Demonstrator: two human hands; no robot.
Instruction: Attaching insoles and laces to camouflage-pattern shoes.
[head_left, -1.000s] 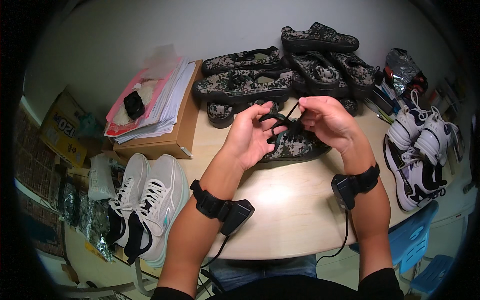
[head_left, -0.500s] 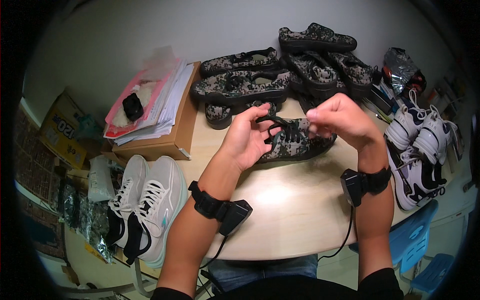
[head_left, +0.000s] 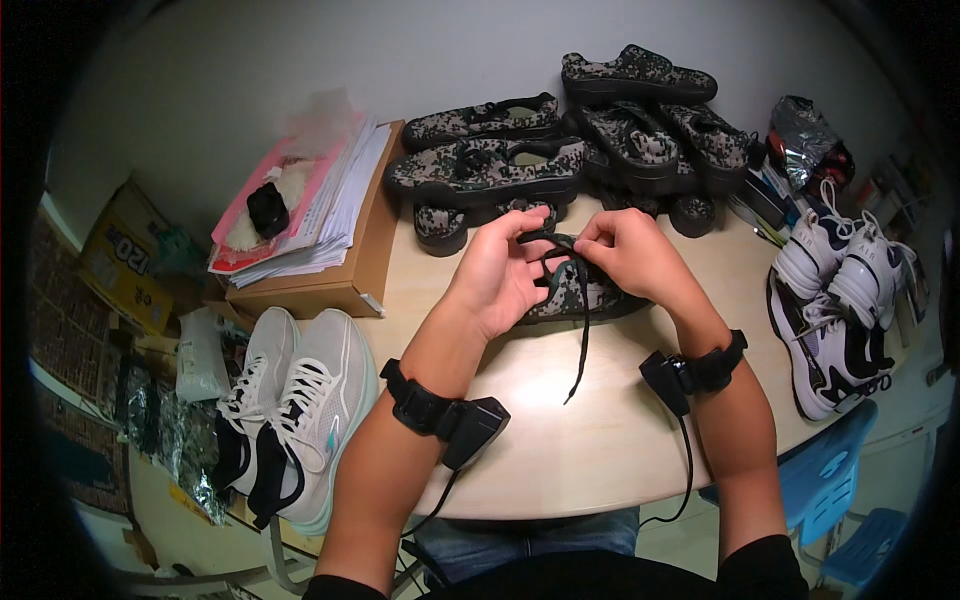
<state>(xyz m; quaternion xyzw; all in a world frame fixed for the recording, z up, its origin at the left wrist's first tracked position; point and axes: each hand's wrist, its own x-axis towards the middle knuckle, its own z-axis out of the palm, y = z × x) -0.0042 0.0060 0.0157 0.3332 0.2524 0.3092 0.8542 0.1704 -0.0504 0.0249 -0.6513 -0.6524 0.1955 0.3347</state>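
Observation:
A camouflage canvas shoe (head_left: 600, 293) with a black sole lies on the table before me, its toe pointing right. My left hand (head_left: 498, 275) is closed on its opening at the left, thumb and fingers around the collar and tongue. My right hand (head_left: 628, 252) pinches a black shoelace (head_left: 584, 335) just above the eyelets. The lace's loose end drops over the shoe's near side onto the tabletop. My fingers hide part of the lacing and the heel.
Behind stand several stacked camouflage shoes (head_left: 485, 172). A cardboard box (head_left: 372, 262) with papers is at the left, with grey sneakers (head_left: 330, 390) nearer. White sneakers (head_left: 815, 345) sit at the right edge, near a blue chair (head_left: 830, 480). Cables hang from both wrist straps.
My right hand has moved left and down to the lacing. A lace end now hangs down in front of the shoe. My left hand has barely moved.

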